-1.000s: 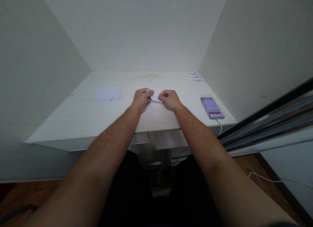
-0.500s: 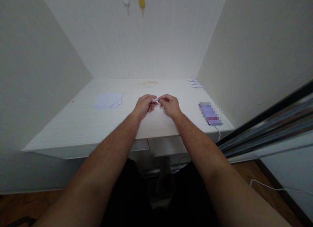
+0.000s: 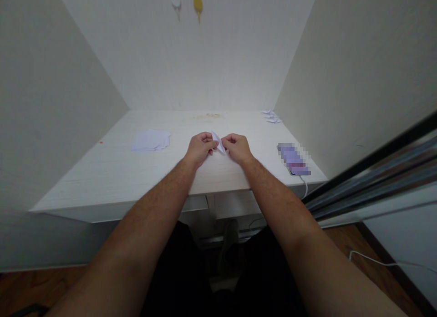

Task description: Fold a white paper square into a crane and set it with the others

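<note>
A small folded white paper (image 3: 219, 142) is held between my two hands above the middle of the white desk (image 3: 112, 180). My left hand (image 3: 201, 146) pinches its left side between thumb and fingers. On the right side, the fingertips of my right hand (image 3: 236, 146) are closed on the same paper. The paper stands slanted, with one point up to the left and another down to the right. A stack of white paper sheets (image 3: 151, 140) lies to the left of my hands. Several small folded white papers (image 3: 272, 117) sit at the back right corner.
A phone (image 3: 293, 159), blurred out, lies near the right edge with a white cable (image 3: 306, 187) running off the front. Walls enclose the desk at the back and sides. A white hook (image 3: 175, 0) and a yellow hook (image 3: 198, 4) are on the back wall.
The folded paper has turned, and more of its pointed shape now shows between my hands. My left thumb has shifted onto its face. Both arms have stayed nearly where they were.
</note>
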Action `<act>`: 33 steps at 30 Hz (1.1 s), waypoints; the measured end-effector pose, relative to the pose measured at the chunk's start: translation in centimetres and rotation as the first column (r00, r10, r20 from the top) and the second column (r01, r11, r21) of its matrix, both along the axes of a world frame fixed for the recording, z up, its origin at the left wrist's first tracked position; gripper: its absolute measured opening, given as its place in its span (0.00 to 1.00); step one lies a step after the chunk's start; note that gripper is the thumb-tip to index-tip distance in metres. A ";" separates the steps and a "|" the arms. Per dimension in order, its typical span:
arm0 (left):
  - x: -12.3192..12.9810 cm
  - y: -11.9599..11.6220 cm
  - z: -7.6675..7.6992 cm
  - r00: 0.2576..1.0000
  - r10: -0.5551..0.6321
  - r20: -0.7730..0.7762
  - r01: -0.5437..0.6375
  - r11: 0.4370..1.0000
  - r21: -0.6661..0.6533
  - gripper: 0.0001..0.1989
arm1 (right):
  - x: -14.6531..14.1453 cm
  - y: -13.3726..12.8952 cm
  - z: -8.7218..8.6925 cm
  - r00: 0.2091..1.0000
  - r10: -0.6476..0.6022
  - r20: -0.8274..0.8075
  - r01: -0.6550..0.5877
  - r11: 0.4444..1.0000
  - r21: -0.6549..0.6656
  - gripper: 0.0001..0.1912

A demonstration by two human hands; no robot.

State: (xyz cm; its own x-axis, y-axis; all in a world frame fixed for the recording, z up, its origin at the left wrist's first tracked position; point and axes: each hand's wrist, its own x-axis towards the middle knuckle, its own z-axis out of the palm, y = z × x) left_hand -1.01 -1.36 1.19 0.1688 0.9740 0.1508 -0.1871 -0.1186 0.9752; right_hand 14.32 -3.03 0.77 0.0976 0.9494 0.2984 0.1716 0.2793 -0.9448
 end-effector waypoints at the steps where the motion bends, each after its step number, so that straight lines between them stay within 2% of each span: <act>1: 0.0 0.0 0.0 1.000 0.008 -0.008 -0.008 1.000 0.000 0.10 | 0.0 0.0 0.0 1.000 -0.003 0.003 0.003 1.000 0.006 0.08; 9: 0.0 0.1 -0.2 0.999 -0.002 -0.032 0.003 1.000 0.003 0.09 | 0.0 0.0 -0.2 0.999 -0.020 0.038 0.020 1.000 0.001 0.10; 18: 0.2 0.3 -0.6 0.982 0.041 -0.186 -0.032 0.998 0.052 0.10 | 0.1 0.2 -0.4 0.998 -0.011 0.055 0.011 1.000 0.002 0.10; 25: 0.1 0.1 -0.5 0.962 0.042 -0.268 -0.031 0.999 0.043 0.07 | -0.1 0.1 -0.5 0.995 -0.022 0.102 0.014 0.997 0.073 0.08; 29: 0.1 0.2 -0.6 0.937 0.093 -0.337 -0.074 0.995 0.069 0.07 | -0.2 0.2 -0.9 0.992 -0.026 0.121 0.010 0.991 0.136 0.06; 33: 0.0 0.5 -1.0 0.918 0.138 -0.372 -0.105 0.989 0.109 0.08 | -0.1 0.2 -1.3 0.959 -0.109 0.262 0.042 0.967 0.251 0.06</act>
